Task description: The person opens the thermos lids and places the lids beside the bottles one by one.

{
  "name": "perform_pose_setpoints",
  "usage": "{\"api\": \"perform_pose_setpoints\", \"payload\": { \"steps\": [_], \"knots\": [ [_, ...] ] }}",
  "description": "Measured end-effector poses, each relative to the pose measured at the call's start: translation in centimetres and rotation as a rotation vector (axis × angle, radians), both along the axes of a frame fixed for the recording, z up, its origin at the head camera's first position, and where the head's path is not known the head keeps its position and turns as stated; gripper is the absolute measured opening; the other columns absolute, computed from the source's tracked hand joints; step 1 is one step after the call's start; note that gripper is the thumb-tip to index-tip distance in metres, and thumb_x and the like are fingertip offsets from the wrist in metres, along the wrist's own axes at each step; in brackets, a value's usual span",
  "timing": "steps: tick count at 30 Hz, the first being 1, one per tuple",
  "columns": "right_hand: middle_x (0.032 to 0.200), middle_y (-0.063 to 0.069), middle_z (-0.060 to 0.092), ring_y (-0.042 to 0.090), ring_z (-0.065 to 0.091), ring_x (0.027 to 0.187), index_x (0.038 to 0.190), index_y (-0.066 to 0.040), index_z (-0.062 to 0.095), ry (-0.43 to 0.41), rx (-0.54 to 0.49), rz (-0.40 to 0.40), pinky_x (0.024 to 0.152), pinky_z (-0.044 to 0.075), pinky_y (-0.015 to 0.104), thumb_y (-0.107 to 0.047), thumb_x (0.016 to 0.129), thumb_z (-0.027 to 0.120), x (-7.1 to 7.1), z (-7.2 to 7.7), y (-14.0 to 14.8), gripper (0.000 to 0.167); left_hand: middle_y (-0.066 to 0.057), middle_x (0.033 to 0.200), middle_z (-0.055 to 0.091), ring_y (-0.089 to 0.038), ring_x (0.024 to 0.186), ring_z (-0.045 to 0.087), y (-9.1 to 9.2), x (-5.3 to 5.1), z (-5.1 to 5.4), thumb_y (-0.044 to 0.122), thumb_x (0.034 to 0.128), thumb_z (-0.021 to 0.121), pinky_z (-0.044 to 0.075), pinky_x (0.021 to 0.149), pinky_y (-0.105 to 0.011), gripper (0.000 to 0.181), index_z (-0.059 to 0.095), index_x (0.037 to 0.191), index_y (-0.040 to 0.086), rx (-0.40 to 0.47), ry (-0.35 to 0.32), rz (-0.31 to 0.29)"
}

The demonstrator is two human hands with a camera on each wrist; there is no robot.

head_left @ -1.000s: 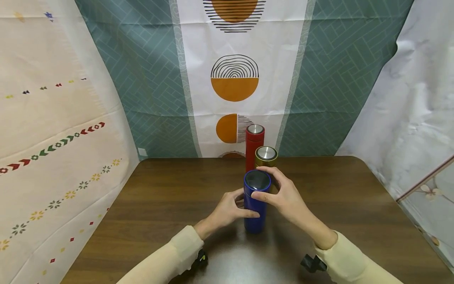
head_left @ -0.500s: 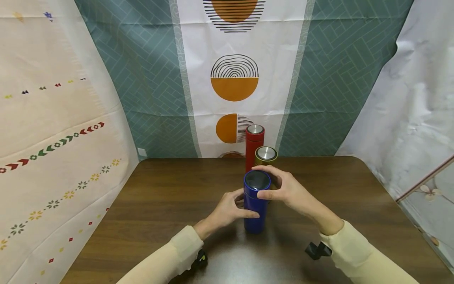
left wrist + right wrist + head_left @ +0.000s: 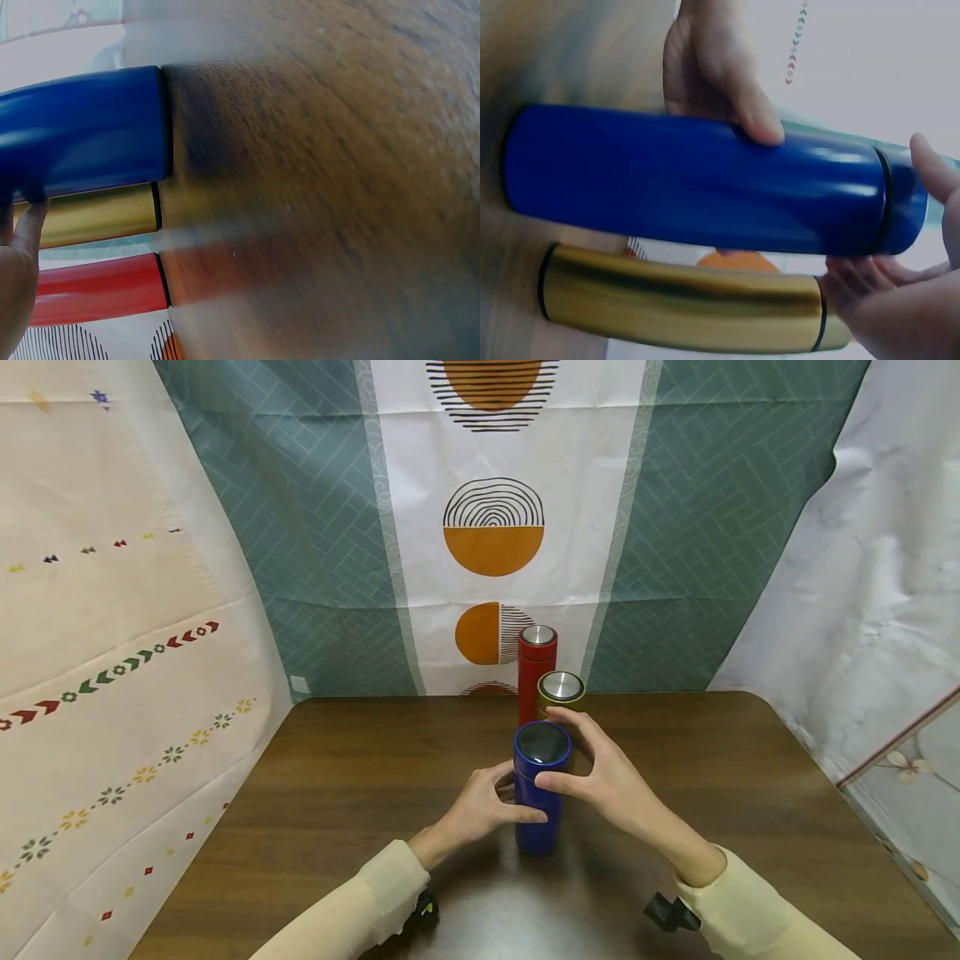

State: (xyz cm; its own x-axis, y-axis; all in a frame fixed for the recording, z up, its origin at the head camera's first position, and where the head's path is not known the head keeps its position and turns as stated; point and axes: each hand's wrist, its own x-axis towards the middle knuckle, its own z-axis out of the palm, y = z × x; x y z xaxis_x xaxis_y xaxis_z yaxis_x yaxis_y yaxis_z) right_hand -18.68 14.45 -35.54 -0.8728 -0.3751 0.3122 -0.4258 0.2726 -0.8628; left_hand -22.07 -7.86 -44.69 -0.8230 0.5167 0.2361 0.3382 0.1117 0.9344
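Observation:
A blue thermos flask point(image 3: 537, 827) stands upright on the wooden table, its dark-topped lid point(image 3: 543, 742) in place. The left hand point(image 3: 480, 807) grips the flask's body from the left, thumb across the front, as the right wrist view also shows. Around the lid from the right curves the right hand point(image 3: 607, 777), thumb at the front and fingers behind; the fingertips are partly hidden in the head view. Just behind stands a gold thermos flask point(image 3: 682, 300), close to the right fingers. Farther back is a red thermos flask point(image 3: 536, 672).
The brown wooden table point(image 3: 360, 760) reaches back to a green and white patterned curtain point(image 3: 322, 527). A cream embroidered cloth point(image 3: 112, 652) hangs at the left, a white one point(image 3: 862, 568) at the right.
The right hand shifts slightly about the lid, its thumb moving right and then back left. The left hand and all the flasks keep their places.

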Motion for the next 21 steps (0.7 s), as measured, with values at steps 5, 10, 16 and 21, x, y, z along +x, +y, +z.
{"api": "perform_pose_setpoints", "payload": {
  "steps": [5, 10, 16, 21],
  "knots": [
    [0.145, 0.014, 0.055, 0.039, 0.051, 0.139, 0.149, -0.01, 0.049, 0.009, -0.024, -0.063, 0.115, 0.037, 0.062, -0.022, 0.089, 0.084, 0.2, -0.3, -0.5, 0.071, 0.005, 0.134, 0.07, -0.014, 0.122, 0.067, -0.1, 0.0, -0.1, 0.02, 0.0822, 0.091, 0.051, 0.108, -0.038, 0.067, 0.063, 0.143, 0.02, 0.007, -0.004, 0.001],
    [0.14, 0.016, 0.059, 0.037, 0.056, 0.134, 0.146, -0.007, 0.054, 0.017, -0.039, 0.002, 0.113, 0.041, 0.061, -0.018, 0.089, 0.084, -0.3, -0.1, -0.1, 0.065, 0.006, 0.133, 0.07, -0.013, 0.122, 0.067, 0.0, -0.1, -0.2, 0.022, 0.0821, 0.091, 0.05, 0.108, -0.039, 0.067, 0.063, 0.142, 0.02, -0.001, -0.007, 0.006],
    [0.149, 0.017, 0.054, 0.039, 0.048, 0.141, 0.149, -0.017, 0.053, -0.102, -0.056, 0.193, 0.112, 0.042, 0.058, -0.02, 0.094, 0.079, -1.5, 0.4, 1.1, 0.061, 0.006, 0.134, 0.07, -0.013, 0.123, 0.066, -0.1, -0.1, -0.2, 0.026, 0.0828, 0.091, 0.05, 0.109, -0.042, 0.066, 0.063, 0.143, 0.02, -0.017, -0.014, 0.006],
    [0.156, 0.021, 0.046, 0.043, 0.042, 0.143, 0.156, -0.022, 0.047, -0.236, -0.073, 0.328, 0.11, 0.046, 0.052, -0.019, 0.098, 0.072, -2.2, 0.7, 1.9, 0.063, 0.007, 0.134, 0.07, -0.013, 0.123, 0.066, -0.2, -0.1, -0.1, 0.028, 0.0827, 0.091, 0.05, 0.109, -0.041, 0.067, 0.063, 0.142, 0.02, -0.021, -0.012, 0.006]
  ]
}}
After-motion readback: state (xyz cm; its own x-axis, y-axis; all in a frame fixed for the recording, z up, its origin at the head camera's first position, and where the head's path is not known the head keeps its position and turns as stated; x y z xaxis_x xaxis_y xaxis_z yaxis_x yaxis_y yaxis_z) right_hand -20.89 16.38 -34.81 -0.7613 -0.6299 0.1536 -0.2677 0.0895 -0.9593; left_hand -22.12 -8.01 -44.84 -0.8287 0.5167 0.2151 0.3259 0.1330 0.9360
